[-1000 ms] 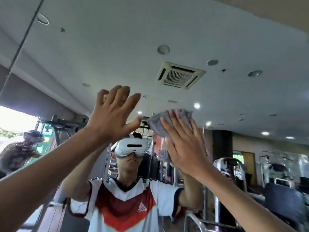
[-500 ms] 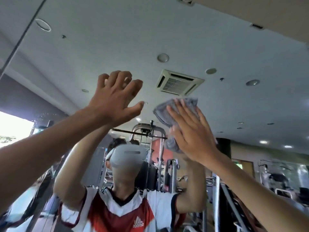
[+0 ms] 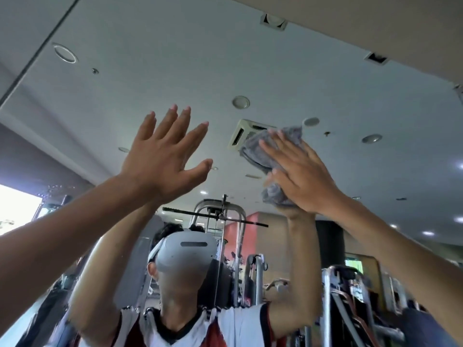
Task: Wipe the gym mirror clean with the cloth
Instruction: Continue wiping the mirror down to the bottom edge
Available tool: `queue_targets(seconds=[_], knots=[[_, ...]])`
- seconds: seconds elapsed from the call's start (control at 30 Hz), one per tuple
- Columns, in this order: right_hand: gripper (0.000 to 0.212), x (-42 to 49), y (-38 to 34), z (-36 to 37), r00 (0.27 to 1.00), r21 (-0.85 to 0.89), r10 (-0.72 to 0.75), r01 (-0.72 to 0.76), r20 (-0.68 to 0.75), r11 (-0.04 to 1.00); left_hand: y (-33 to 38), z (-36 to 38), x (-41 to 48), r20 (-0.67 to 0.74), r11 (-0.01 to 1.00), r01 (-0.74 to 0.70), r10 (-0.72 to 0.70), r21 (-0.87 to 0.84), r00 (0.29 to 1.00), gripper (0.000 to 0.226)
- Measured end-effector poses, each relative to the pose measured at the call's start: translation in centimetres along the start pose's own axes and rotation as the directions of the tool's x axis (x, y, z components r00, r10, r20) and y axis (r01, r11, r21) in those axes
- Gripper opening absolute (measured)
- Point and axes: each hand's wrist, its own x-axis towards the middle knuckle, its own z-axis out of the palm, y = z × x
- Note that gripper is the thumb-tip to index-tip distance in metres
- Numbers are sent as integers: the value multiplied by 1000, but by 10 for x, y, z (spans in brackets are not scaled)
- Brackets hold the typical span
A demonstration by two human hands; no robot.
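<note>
Grey cloth [image 3: 259,156] | beneath flat fingers [image 3: 285,149] of right hand [image 3: 308,181] | against mirror [image 3: 175,58]

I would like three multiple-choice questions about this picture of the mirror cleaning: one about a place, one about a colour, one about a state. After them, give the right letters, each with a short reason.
1. Where is the cloth?
A. on the floor
B. under the right hand, against the mirror
C. over a shoulder

2. What colour is the cloth?
A. red
B. yellow
C. grey

3. How is the left hand?
A. open, fingers straight
B. closed in a fist
C. holding a bottle

Answers:
1 B, the right hand's flat fingers press the cloth high on the mirror.
2 C, its folds show grey around the fingers.
3 A, the fingers are straight and spread, and the hand holds nothing.
</note>
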Motion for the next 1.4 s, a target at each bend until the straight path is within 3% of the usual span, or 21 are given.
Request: queue_targets(seconds=[0.1,0.17,0.23,0.3,0.4,0.47,0.5,0.57,0.67,0.73,0.8,0.87,0.93,0.97,1.07,1.13,1.2,1.3,1.4], knots=[[69,10,41,-16,965,69,261,-259,-17,963,4,1,-3,-11,1000,17,-17,-8,1000,81],[70,45,52,-23,881,118,469,-460,-63,880,3,2,-3,-22,1000,22,-22,-11,1000,79],[61,84,43,-23,823,132,552,-537,-135,833,0,2,-3,-29,1000,9,-10,-21,1000,78],[57,103,19,-18,836,104,519,-508,-180,855,-2,2,-2,-38,1000,1,-2,-29,999,79],[66,69,-16,-8,974,25,205,-204,-95,979,-3,1,-5,-62,999,20,-23,-38,998,84],[67,25,-17,-3,998,47,50,-49,-29,998,-3,0,-10,-72,998,31,-34,-48,997,85],[67,11,-7,-4,998,58,45,-44,-32,997,-3,-1,-12,-74,998,36,-40,-50,996,85],[71,16,22,-12,979,79,182,-175,-97,981,-2,-1,-14,-75,997,58,-61,-51,995,86],[64,84,43,-23,867,108,460,-448,-189,888,-3,-3,-18,-85,991,121,-125,-57,988,88],[57,127,29,-22,816,108,524,-514,-246,851,-9,-3,-22,-82,994,102,-105,-46,991,88],[53,147,-4,-13,873,91,433,-423,-227,901,-17,-3,-27,-83,998,62,-63,-25,995,86],[52,132,-36,-5,964,41,199,-195,-175,980,-26,-5,-32,-73,1000,21,-21,5,997,84],[58,94,-47,-3,994,8,-16,17,-106,1000,-34,-8,-38,-46,1000,-8,9,26,999,83],[62,75,-41,-2,996,3,-43,44,-79,999,-38,-9,-41,-35,999,-24,25,29,999,83],[62,65,-2,-17,984,2,165,-165,-64,986,-40,-7,-45,-42,998,-45,47,41,998,79],[54,98,11,-26,923,24,375,-374,-83,927,-42,-4,-48,-59,999,-24,26,41,998,76],[53,140,-2,-27,862,54,495,-492,-108,869,-44,-4,-48,-55,999,-30,32,30,998,76],[54,164,-55,-13,885,39,439,-438,-156,898,-45,-6,-48,-49,1000,-20,20,6,999,77],[54,119,-111,5,987,-14,125,-127,-96,992,-44,-4,-56,-46,1000,14,-14,2,999,76]])
